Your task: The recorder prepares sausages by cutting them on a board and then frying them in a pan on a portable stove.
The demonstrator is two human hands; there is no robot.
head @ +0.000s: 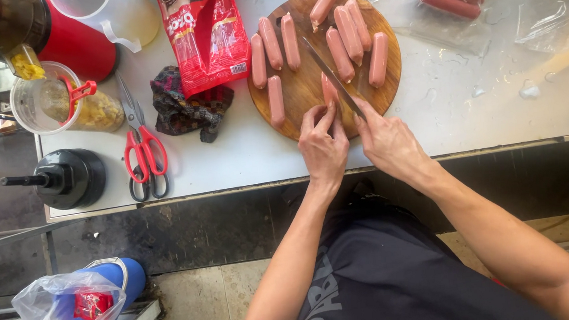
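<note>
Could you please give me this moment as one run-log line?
left hand: steadies sausage | right hand: holds knife, blade on sausage | on: round wooden board | nearby: red scissors

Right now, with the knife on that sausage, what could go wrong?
The left hand pinches the sausage right beside the knife blade held by the right hand, so a slip could nick the fingertips. The round cutting board lies near the table edge and might shift.
</note>
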